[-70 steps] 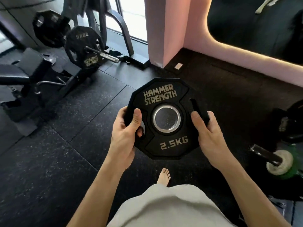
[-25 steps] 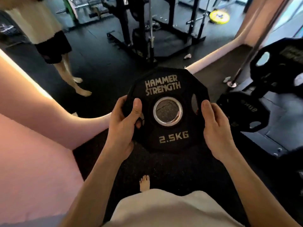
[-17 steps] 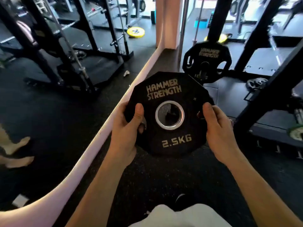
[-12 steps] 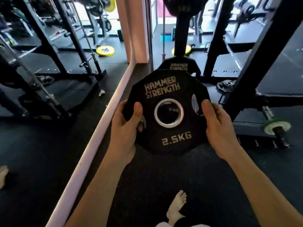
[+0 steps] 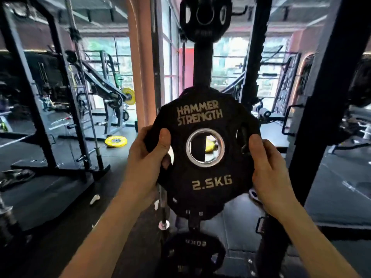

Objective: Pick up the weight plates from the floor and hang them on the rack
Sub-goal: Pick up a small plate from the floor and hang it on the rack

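Gym rack post stands behind the weight plate; left hand and right hand each keep a curled grip on its edges

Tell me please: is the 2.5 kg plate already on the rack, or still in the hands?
Still in the hands. The left hand and right hand grip the 2.5 kg plate; no peg passes through its centre hole.

The black weight plate reads "HAMMER STRENGTH" in pale letters above its steel-ringed centre hole and "2.5KG" below it; a lower plate bears small pale marking, upside down and too blurred to read
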A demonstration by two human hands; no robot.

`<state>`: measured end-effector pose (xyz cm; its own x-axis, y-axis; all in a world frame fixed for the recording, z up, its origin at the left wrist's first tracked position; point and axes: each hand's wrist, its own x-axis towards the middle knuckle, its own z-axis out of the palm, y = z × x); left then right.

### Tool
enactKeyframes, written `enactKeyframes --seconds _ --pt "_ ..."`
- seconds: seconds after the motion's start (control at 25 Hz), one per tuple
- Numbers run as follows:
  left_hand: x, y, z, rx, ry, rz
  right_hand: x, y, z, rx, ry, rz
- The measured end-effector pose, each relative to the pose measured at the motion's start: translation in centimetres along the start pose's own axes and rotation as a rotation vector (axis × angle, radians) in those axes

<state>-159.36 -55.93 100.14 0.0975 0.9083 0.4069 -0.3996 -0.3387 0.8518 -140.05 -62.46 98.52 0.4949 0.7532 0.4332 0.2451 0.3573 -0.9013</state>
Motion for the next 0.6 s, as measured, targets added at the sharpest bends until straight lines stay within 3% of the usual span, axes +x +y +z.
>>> enactKeyframes --seconds 0.6 --pt "25.1 10.4 9.2 -0.166 -0.235 0.4 24.4 -12.6 3.1 -0.093 0.146 -0.477"
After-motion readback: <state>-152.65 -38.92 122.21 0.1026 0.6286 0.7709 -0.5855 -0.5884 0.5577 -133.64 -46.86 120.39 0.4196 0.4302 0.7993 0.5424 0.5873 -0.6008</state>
